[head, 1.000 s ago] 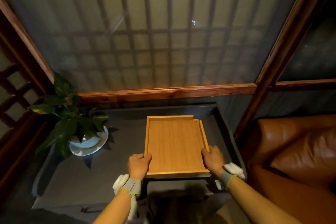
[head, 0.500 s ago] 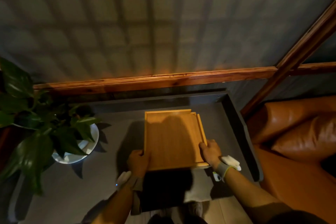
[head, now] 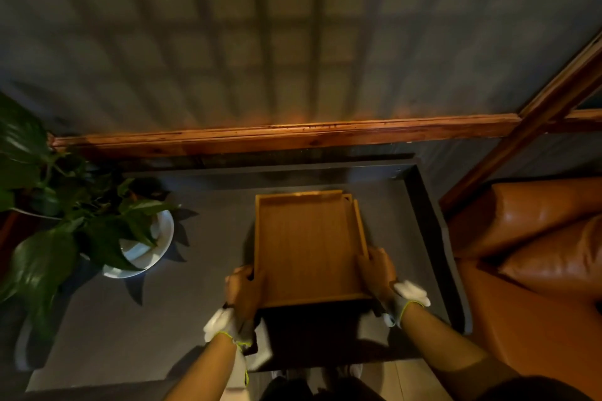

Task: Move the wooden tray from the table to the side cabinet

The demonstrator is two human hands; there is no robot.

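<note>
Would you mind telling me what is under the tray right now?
Under the tray lies the grey cabinet top, with a dark shadow at the near edge. The tray covers the surface directly beneath, so contact cannot be confirmed. Both hands grip its sides.

Left hand point(head: 243, 286), right hand point(head: 374, 270): closed grip, arms forward.

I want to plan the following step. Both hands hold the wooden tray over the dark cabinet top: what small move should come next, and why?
Probably lower the near edge of the rectangular wooden tray until it lies flat on the dark grey cabinet top, then let go. The left hand and right hand grip its near corners, a dark shadow lies beneath that edge, and the white plant pot stands clear.
</note>
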